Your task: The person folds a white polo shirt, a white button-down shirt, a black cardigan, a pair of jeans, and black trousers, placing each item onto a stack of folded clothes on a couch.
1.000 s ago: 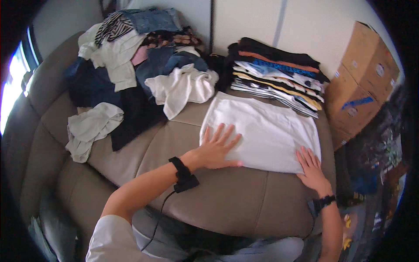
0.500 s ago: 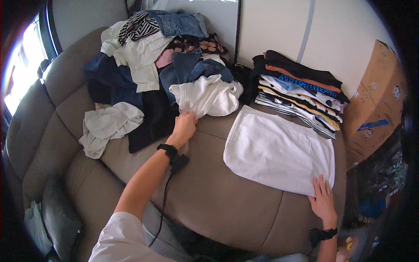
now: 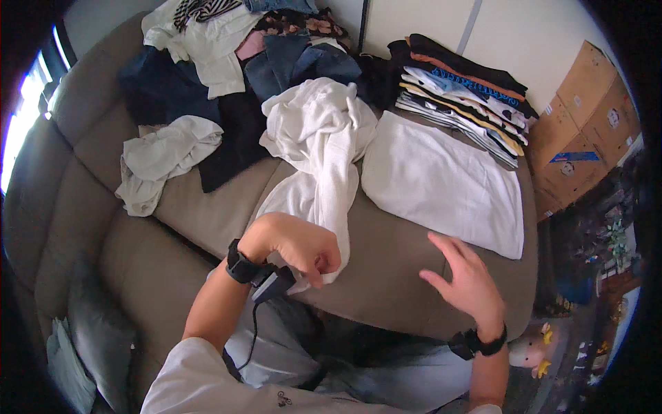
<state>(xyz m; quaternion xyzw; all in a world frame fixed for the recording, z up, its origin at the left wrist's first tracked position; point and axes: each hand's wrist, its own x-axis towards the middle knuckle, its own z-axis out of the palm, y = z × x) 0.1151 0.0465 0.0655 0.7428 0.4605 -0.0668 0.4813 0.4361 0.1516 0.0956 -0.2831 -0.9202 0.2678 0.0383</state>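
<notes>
My left hand (image 3: pixel 296 243) is closed on the near end of a crumpled white garment (image 3: pixel 321 148), whose cloth stretches back over the brown sofa toward the heap; what kind of garment it is I cannot make out. With its fingers apart and nothing in them, my right hand (image 3: pixel 465 279) hovers above the sofa just in front of a folded white garment (image 3: pixel 441 183). That folded piece lies flat, right of the crumpled one. Behind it rises a neat stack of folded clothes (image 3: pixel 462 103) in black, orange, white and stripes.
At the back left, loose clothes (image 3: pixel 276 62) lie heaped, with denim, black and floral pieces. Another crumpled white garment (image 3: pixel 169 159) rests left of them. Cardboard boxes (image 3: pixel 586 131) stand at the right, beyond the sofa (image 3: pixel 393 276). A dark cushion (image 3: pixel 100 338) sits lower left.
My left hand has pulled the crumpled white garment from the heap toward me, stretching it out. My right hand has lifted off the folded white garment and moved left and nearer. The view has shifted.
</notes>
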